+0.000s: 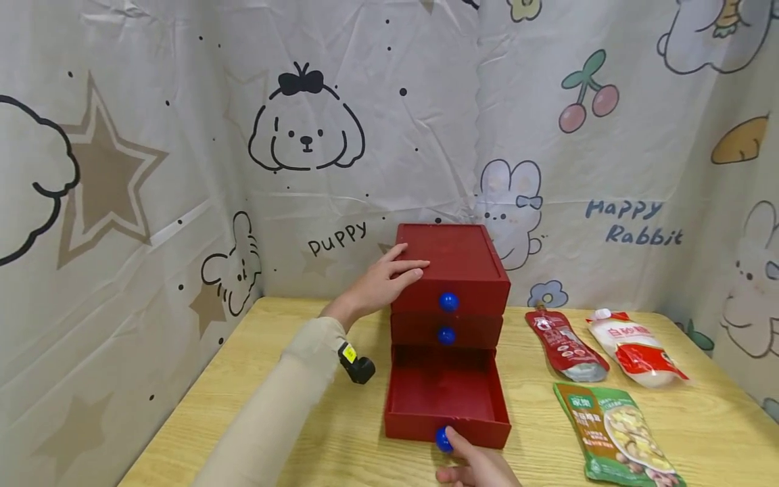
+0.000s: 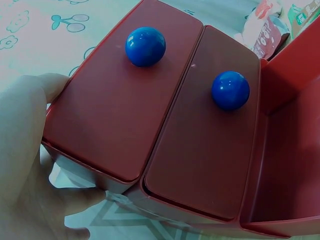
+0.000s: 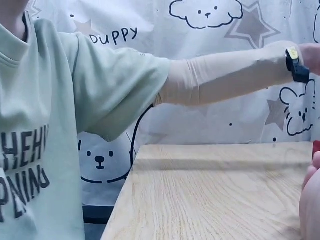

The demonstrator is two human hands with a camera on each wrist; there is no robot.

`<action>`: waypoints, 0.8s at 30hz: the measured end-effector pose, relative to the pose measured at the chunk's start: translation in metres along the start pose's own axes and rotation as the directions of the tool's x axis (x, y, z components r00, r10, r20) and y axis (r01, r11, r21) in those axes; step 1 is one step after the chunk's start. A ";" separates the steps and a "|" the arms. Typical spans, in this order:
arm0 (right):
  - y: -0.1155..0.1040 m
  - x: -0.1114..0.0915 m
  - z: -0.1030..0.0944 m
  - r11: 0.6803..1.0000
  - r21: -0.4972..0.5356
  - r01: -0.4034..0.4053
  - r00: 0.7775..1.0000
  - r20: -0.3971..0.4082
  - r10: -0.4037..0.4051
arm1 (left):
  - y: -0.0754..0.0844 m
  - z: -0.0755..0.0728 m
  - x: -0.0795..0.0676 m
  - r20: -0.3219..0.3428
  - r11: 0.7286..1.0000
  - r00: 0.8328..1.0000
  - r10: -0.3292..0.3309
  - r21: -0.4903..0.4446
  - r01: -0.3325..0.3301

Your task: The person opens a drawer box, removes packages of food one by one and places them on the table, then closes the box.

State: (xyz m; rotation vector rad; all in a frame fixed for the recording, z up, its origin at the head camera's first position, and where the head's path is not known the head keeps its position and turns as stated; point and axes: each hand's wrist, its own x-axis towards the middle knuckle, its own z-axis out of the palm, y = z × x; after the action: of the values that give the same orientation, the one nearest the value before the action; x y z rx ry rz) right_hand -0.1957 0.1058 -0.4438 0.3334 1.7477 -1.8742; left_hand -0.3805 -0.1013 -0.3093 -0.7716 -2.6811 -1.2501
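A red drawer box (image 1: pixel 449 294) with blue knobs stands on the table. Its bottom drawer (image 1: pixel 441 399) is pulled out and looks bare inside, while the two upper drawers are in. My left hand (image 1: pixel 392 274) rests on the top left of the box with fingers spread; the left wrist view shows its fingers (image 2: pixel 82 200) along the side. At the bottom drawer's blue knob (image 1: pixel 443 439), the thumb of my right hand (image 1: pixel 477 467) overlaps the right side, its other fingers lower down. In the right wrist view only part of the right hand (image 3: pixel 311 205) shows at the edge.
Right of the box lie a red spouted pouch (image 1: pixel 564 343), a white-and-red bag (image 1: pixel 637 346) and a green-and-brown food packet (image 1: pixel 617 433) on the wooden table (image 1: pixel 268 392). A patterned curtain (image 1: pixel 414 135) hangs behind and beside the table.
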 end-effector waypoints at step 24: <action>-0.014 0.027 0.009 0.981 0.131 0.141 0.990 -0.032 -0.138 | -0.001 0.001 -0.003 -0.017 1.000 1.000 0.003 -0.026 -0.004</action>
State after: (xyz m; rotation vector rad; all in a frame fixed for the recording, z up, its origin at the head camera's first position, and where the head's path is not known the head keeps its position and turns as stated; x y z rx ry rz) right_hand -0.2242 0.0914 -0.4457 0.2893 1.7038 -2.1003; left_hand -0.3784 -0.1019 -0.3117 -0.7650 -2.6545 -1.2873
